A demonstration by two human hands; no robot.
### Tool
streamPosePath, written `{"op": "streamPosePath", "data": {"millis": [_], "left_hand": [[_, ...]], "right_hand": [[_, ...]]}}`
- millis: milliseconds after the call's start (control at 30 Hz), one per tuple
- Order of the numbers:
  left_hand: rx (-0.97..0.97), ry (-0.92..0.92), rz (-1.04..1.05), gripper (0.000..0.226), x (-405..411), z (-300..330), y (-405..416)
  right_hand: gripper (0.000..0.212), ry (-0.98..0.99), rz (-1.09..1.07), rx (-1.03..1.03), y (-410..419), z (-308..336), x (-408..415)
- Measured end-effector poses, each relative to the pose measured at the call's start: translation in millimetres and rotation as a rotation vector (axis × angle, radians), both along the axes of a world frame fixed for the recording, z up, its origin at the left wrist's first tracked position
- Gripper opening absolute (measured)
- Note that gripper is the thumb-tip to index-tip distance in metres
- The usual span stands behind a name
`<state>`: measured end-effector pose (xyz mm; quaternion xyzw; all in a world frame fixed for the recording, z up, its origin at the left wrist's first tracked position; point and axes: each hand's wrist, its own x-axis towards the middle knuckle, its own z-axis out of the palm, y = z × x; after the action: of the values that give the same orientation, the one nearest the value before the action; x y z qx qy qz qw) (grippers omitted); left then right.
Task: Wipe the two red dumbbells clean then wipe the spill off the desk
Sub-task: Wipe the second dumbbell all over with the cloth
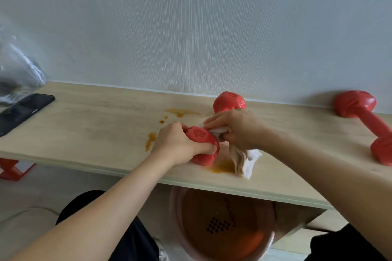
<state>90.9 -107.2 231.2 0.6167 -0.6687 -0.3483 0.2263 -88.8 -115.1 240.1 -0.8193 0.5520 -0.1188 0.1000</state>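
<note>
1. Nearest the camera, low in the frame under the desk edge, sat a round pinkish plastic basin [222,226] with an orange inside.
2. The pale wooden desk [95,133] ran across the middle of the frame, with orange spill patches [151,140] at its centre and another by the near edge.
3. The left hand [176,144] curled its fingers round the near head of a red plastic dumbbell [203,142] just right of centre; its long axis ran from the near edge away toward the wall.
4. The right hand [235,127] clasped a crumpled white cloth [244,161] round the dumbbell's handle, fingers bent close together, the loose end trailing onto the desk.
5. A second red plastic dumbbell [364,125] lay at the right edge, pointing diagonally from the wall toward the lower right.
6. At the upper left lay a flat black phone [23,112] beside a clear plastic bag [19,65].
</note>
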Motion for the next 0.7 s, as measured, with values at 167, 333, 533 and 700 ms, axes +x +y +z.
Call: {"op": "streamPosePath", "data": {"millis": [167,333,533,700], "left_hand": [[0.017,0.021,-0.022,0.087,0,3,3],[0.027,0.011,-0.023,0.080,0,5,4],[0.066,-0.017,-0.032,0.076,-7,8,8],[0.201,-0.023,-0.121,0.070,-8,21,5]], "right_hand": [[0.036,0.102,-0.199,-0.043,-26,6,-11],[0.031,0.315,-0.187,-0.110,-20,11,-8],[0.029,0.342,-0.228,-0.141,4,20,-19],[0.022,0.137,-0.346,-0.076,23,34,-33]]}}
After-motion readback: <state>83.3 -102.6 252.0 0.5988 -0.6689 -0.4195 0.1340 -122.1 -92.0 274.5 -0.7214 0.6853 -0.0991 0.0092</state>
